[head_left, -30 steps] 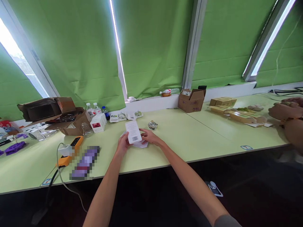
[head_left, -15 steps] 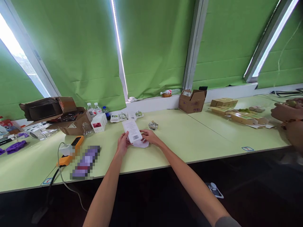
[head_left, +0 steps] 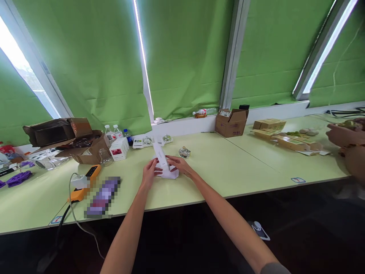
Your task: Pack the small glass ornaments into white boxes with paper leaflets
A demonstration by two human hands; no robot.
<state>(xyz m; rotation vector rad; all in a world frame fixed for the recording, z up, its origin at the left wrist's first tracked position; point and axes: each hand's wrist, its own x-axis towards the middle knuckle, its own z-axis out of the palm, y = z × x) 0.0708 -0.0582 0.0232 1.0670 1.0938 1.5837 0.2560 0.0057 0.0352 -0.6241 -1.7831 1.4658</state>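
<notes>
Slim white cardboard carton point(head_left: 160, 154): stands tilted on pale green worktop point(head_left: 228, 167); left hand point(head_left: 149, 173), right hand point(head_left: 179, 164) clamped on base, apparently steadying it upright.

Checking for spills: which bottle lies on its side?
The bottle on the sill, left of the open box; the three bottles beside the white carton stand upright.

Open cardboard boxes point(head_left: 53, 131) point(head_left: 91, 150) point(head_left: 230, 122): three. Small upright bottles point(head_left: 107, 131) point(head_left: 116, 130) point(head_left: 126, 136): three. Lying bottle point(head_left: 203, 111): one. Round glass ornaments point(head_left: 147, 140) point(head_left: 167, 137) point(head_left: 184, 152): three. Own hands at counter point(head_left: 228, 171): two, left hand point(head_left: 148, 176), right hand point(head_left: 179, 165).
</notes>
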